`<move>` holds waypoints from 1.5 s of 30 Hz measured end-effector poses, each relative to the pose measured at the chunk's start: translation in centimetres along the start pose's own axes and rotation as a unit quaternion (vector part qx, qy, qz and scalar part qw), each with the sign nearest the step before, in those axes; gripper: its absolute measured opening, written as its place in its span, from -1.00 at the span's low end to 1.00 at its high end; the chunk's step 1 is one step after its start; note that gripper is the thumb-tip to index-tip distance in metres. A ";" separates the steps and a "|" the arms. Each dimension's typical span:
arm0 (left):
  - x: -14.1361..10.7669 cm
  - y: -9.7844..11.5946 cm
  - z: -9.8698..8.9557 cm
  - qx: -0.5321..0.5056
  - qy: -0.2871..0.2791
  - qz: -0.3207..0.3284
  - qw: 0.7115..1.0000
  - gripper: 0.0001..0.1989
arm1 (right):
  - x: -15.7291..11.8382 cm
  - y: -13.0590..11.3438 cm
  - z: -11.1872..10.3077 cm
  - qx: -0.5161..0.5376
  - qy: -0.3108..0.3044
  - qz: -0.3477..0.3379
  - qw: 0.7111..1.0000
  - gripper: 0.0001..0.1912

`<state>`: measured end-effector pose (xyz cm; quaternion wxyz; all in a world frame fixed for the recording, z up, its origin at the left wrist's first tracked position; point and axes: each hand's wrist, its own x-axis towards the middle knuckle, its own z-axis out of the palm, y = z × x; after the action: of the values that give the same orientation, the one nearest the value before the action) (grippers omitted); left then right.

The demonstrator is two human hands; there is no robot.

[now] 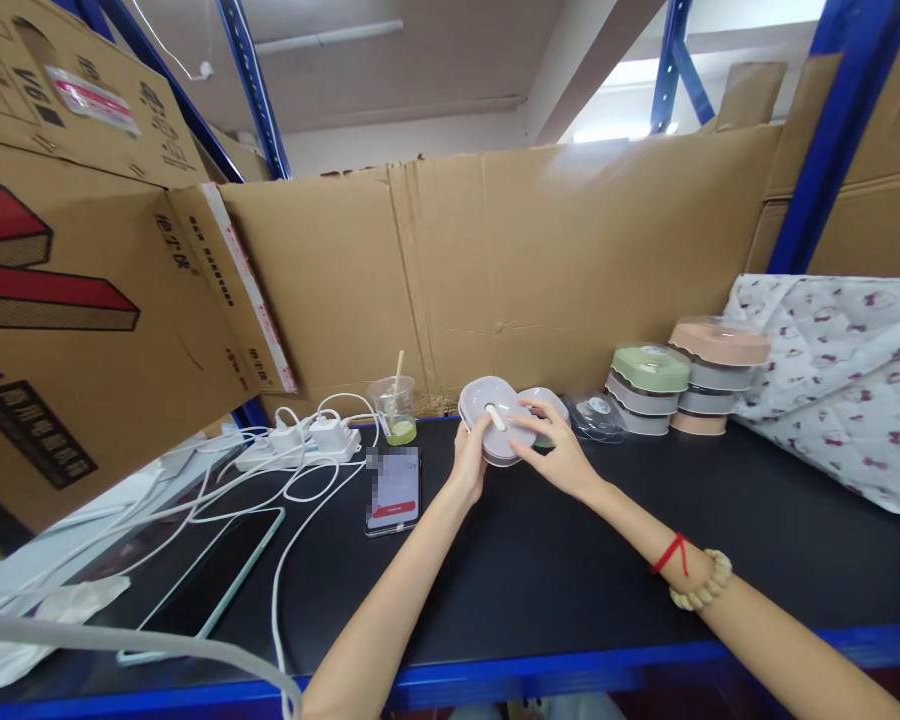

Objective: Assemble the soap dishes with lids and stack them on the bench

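A pale lilac-grey lidded box [487, 392] with rounded corners and a white bar-shaped piece [497, 417] on its top is held up over the black tabletop. My left hand [471, 458] grips it from the lower left, thumb lying on top beside the white piece. Over the box's right side reaches my right hand [559, 455], fingers spread, their tips at the lid; whether they press on it I cannot tell. Behind that hand sits a second lilac box [544, 398], partly hidden, with some green showing below it.
Stacked boxes with a green lid [651, 368] and a peach lid [720, 342] stand right, beside a clear plastic cover [598, 415] and patterned fabric [832, 380]. Left are a drink cup [397, 410], a lit phone [395, 490], a dark tablet-like device [210, 580], and cables on a power strip [300, 452].
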<state>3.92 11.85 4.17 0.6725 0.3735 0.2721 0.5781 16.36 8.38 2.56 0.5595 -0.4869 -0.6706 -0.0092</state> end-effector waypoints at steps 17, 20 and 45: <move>0.0 -0.2 -0.5 0.137 0.008 -0.039 0.990 -0.80 | 1.5 1.4 -2.6 -0.136 0.038 0.177 0.974 -0.52; -0.3 0.4 -0.2 0.068 0.023 -0.071 0.995 -0.88 | 1.5 3.4 -4.0 -0.291 0.088 0.195 0.933 -0.43; -0.8 0.8 0.4 -0.013 -0.042 -0.095 0.994 -0.73 | 2.0 2.7 -3.8 -0.054 0.221 0.038 0.973 -0.46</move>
<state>3.65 11.05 4.96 0.7401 0.3612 0.2707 0.4985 21.23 8.96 4.06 0.6669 -0.5272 -0.5098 -0.1315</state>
